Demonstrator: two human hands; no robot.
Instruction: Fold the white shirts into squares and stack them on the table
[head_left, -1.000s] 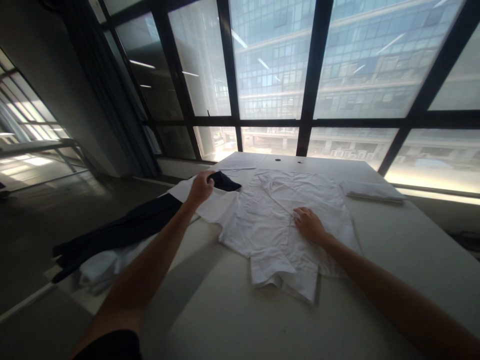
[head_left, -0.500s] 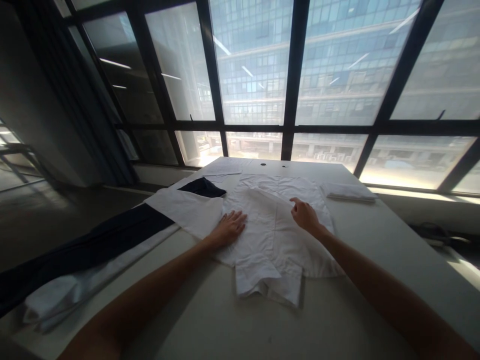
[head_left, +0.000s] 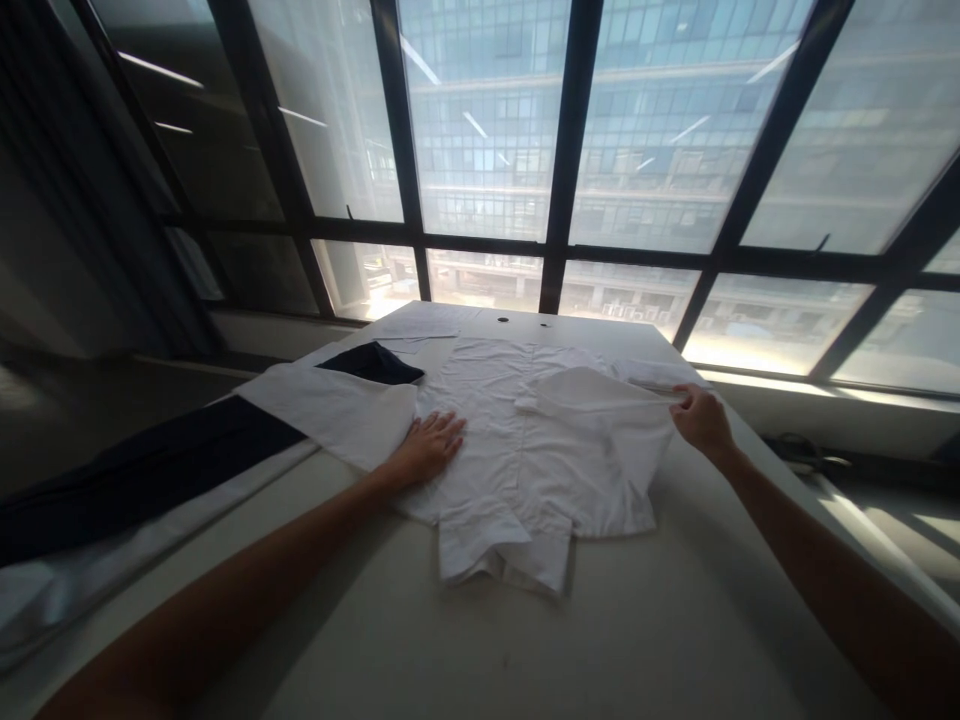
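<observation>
A white shirt (head_left: pixel 487 450) lies spread over the table, its collar (head_left: pixel 502 550) towards me. My left hand (head_left: pixel 429 447) rests flat on the shirt's left part with fingers stretched. Over at the right, my right hand (head_left: pixel 703 425) pinches a corner of the shirt's white cloth between thumb and finger. That cloth is drawn taut and raised into a ridge from the middle of the shirt to my fingers. The shirt's left sleeve side meets a white cloth (head_left: pixel 341 405) beside my left hand; where one ends is hard to tell.
Dark navy cloth (head_left: pixel 150 470) runs along the table's left edge, with another dark piece (head_left: pixel 373 362) farther back. Folded white cloth (head_left: pixel 656 373) lies behind my right hand. More flat white cloth (head_left: pixel 424 322) is at the far left of the white table (head_left: pixel 480 660). Large windows (head_left: pixel 487 120) stand beyond.
My right hand has moved right, pulling the pinched shirt cloth outward into a taut fold. My left hand stays flat on the shirt. The view has shifted slightly to the right.
</observation>
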